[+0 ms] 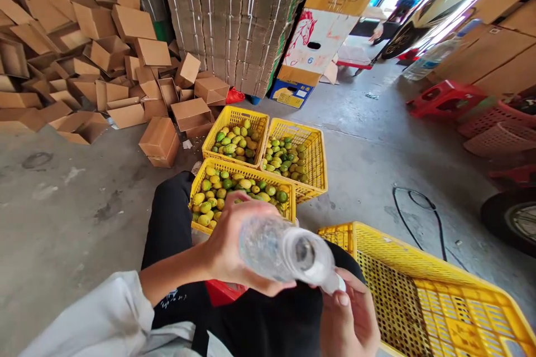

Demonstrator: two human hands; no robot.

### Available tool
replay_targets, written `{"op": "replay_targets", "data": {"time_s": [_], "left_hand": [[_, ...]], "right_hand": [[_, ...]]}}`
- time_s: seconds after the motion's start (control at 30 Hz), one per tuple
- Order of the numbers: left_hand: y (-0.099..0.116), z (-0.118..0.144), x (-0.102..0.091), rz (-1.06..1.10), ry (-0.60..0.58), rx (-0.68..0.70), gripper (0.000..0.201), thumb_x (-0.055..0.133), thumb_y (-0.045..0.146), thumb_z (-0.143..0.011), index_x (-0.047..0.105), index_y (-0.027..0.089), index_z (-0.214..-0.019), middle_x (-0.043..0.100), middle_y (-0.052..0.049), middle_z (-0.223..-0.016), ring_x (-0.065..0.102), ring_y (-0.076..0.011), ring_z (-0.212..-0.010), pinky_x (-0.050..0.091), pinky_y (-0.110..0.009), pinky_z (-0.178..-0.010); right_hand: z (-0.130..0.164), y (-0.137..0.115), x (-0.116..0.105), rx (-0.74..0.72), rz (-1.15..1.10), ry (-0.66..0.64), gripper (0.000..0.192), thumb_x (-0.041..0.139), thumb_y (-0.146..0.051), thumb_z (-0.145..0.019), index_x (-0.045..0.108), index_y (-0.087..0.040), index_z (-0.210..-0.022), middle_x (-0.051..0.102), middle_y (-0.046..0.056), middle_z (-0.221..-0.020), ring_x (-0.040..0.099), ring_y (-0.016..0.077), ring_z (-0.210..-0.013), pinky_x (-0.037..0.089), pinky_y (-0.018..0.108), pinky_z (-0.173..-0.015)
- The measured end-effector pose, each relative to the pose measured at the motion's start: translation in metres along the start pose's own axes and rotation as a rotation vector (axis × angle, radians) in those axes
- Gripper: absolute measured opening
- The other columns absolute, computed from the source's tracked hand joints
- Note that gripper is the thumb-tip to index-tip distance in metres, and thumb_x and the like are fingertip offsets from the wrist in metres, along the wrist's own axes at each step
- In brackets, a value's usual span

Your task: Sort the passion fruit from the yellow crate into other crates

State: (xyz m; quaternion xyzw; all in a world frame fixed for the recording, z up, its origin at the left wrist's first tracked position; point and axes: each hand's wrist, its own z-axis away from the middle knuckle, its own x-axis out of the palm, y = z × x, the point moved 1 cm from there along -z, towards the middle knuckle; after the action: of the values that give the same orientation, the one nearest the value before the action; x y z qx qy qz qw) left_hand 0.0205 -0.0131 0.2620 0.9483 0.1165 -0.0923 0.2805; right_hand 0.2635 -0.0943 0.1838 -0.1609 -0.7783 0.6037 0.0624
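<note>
A clear plastic bottle lies tilted above my lap, its narrow end pointing down to the right. My left hand is wrapped round the bottle's body. At the narrow end, my right hand pinches a small white cap between thumb and fingers. I cannot tell whether the cap is screwed on or loose. Just beyond my left hand stands a yellow crate holding many yellow-green fruits. Part of that crate is hidden behind my hand.
Two more yellow crates with fruit stand behind the near one. A large yellow crate sits at my right. Small cardboard boxes are heaped at the left. A red stool, a wheel and a black cable are at the right.
</note>
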Motion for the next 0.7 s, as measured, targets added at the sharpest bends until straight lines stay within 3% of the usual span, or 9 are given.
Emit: {"op": "replay_targets", "data": {"time_s": [0.13, 0.23, 0.33, 0.47, 0.7], "left_hand": [[-0.028, 0.083, 0.020, -0.171, -0.163, -0.270, 0.094, 0.093, 0.059, -0.065, 0.045, 0.026, -0.139, 0.072, -0.008, -0.114, 0.067, -0.0275, -0.099, 0.058, -0.044, -0.089], [-0.042, 0.146, 0.030, -0.263, -0.319, -0.271, 0.087, 0.087, 0.063, -0.072, 0.046, 0.021, -0.137, 0.075, -0.011, -0.112, 0.068, -0.0309, -0.101, 0.060, -0.048, -0.089], [-0.049, 0.187, 0.035, -0.282, -0.388, -0.215, 0.084, 0.081, 0.062, -0.077, 0.046, 0.019, -0.140, 0.079, -0.013, -0.113, 0.074, -0.0316, -0.097, 0.057, -0.054, -0.097], [-0.054, 0.209, 0.034, -0.233, -0.446, -0.204, 0.083, 0.079, 0.064, -0.077, 0.047, 0.019, -0.139, 0.080, -0.011, -0.110, 0.079, -0.0298, -0.091, 0.057, -0.052, -0.098], [-0.061, 0.216, 0.020, -0.202, -0.525, -0.265, 0.078, 0.078, 0.068, -0.080, 0.049, 0.021, -0.135, 0.082, -0.007, -0.104, 0.079, -0.0266, -0.083, 0.056, -0.052, -0.105]], "right_hand": [[-0.012, -0.025, 0.008, -0.139, -0.057, -0.114, 0.023, 0.072, -0.042, -0.108, 0.073, -0.025, -0.124, 0.071, 0.005, -0.103, 0.072, 0.0168, -0.081, 0.062, 0.027, -0.075], [-0.019, -0.029, 0.016, -0.261, 0.126, -0.316, 0.020, 0.074, -0.042, -0.107, 0.076, -0.026, -0.121, 0.074, 0.006, -0.103, 0.072, 0.0177, -0.082, 0.062, 0.025, -0.069], [-0.020, -0.022, 0.026, -0.386, 0.334, -0.488, 0.023, 0.071, -0.047, -0.108, 0.078, -0.026, -0.116, 0.076, 0.007, -0.101, 0.074, 0.0217, -0.087, 0.064, 0.029, -0.073], [-0.015, -0.008, 0.031, -0.421, 0.472, -0.595, 0.026, 0.062, -0.048, -0.112, 0.077, -0.027, -0.115, 0.077, 0.007, -0.102, 0.074, 0.0250, -0.093, 0.065, 0.035, -0.078], [-0.010, 0.008, 0.035, -0.385, 0.527, -0.700, 0.030, 0.055, -0.046, -0.115, 0.079, -0.028, -0.119, 0.081, 0.007, -0.108, 0.073, 0.0286, -0.102, 0.063, 0.042, -0.087]]}}
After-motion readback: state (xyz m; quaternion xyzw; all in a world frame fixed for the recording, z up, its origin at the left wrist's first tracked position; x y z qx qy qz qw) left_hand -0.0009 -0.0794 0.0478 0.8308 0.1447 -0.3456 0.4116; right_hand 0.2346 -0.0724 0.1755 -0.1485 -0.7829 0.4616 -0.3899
